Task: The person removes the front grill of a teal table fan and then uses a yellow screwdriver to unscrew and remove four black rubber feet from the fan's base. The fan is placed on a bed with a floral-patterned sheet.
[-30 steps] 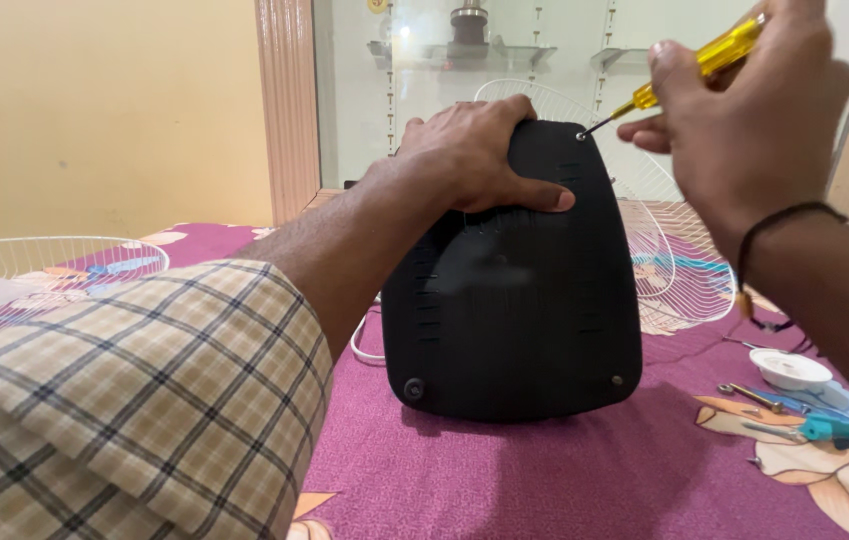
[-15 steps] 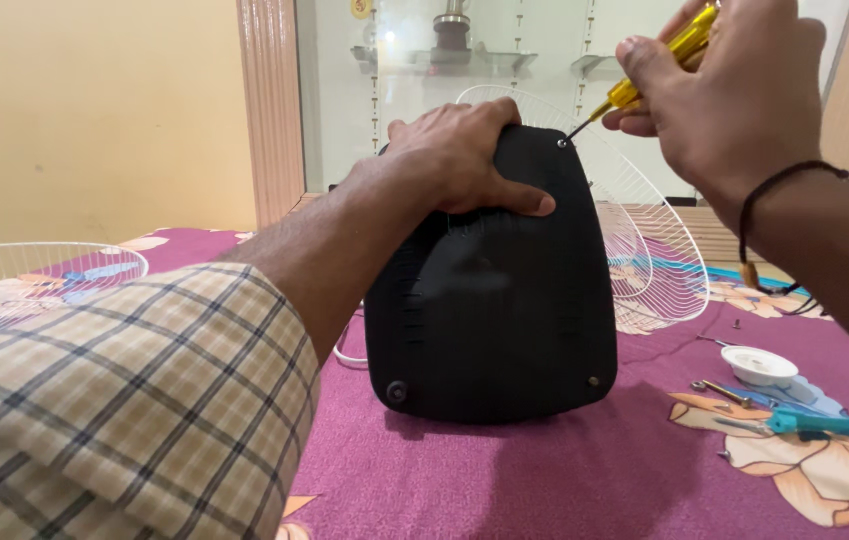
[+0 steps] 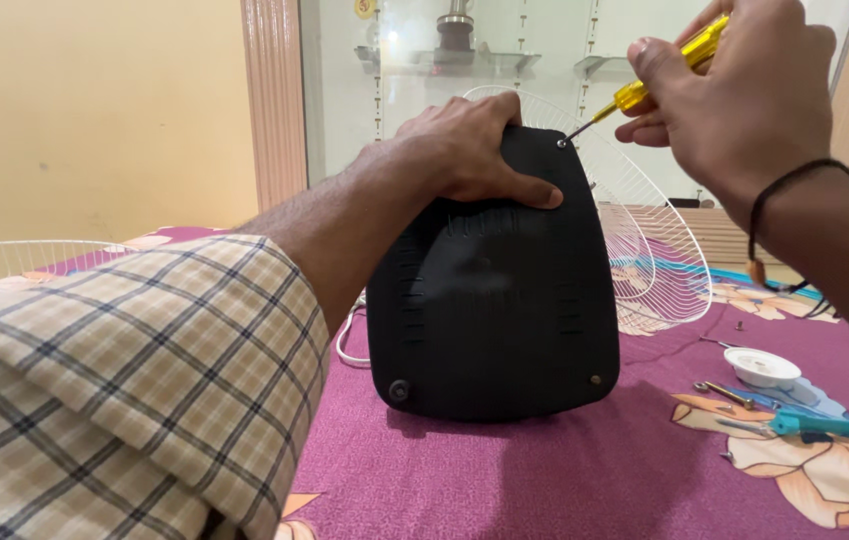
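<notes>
A black plastic fan motor cover (image 3: pixel 494 300) stands upright on a purple flowered cloth (image 3: pixel 544 470). My left hand (image 3: pixel 469 150) grips its top edge, thumb pressed across the back. My right hand (image 3: pixel 744 100) holds a yellow-handled screwdriver (image 3: pixel 659 70), its tip set in a screw (image 3: pixel 561 143) at the cover's upper right corner. Two more screws show at the lower corners. A white wire fan guard (image 3: pixel 649 240) stands behind the cover.
A second white wire guard (image 3: pixel 14 260) lies at the far left. To the right lie a small white dish (image 3: pixel 762 367), a teal-handled tool (image 3: pixel 834 426) and loose metal parts. A white cable (image 3: pixel 347 345) runs behind the cover. Glass shelves stand at the back.
The view shifted slightly; both hands stay on the cover and screwdriver, with the tip still in the top right screw. My right hand's grip turned a little.
</notes>
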